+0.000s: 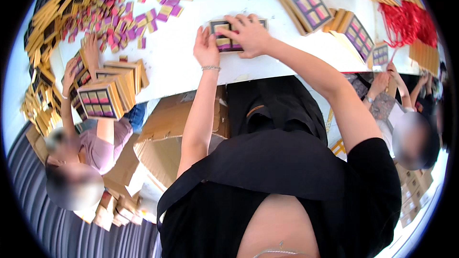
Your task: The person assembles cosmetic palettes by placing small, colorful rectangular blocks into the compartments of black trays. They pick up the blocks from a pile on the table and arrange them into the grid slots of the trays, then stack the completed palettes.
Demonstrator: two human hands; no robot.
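A shallow gold-edged box (223, 24) with a black insert lies on the white table in front of me. Pink, purple and gold pieces show in its square compartments. My left hand (206, 48) is at the box's left end, its bent fingers gripping the edge. Over the middle and right part of the box lies my right hand (252, 37), fingers spread and fingertips on the insert. It covers much of the box, so what lies under the palm is hidden.
Small two-tone squares (165, 9) are scattered at the far left. Filled boxes (306, 5) stand stacked at the right, near red ribbons (409, 21). A co-worker's hands (91, 50) handle boxes (101, 102) on the left. An open cardboard carton (165, 119) sits below the table edge.
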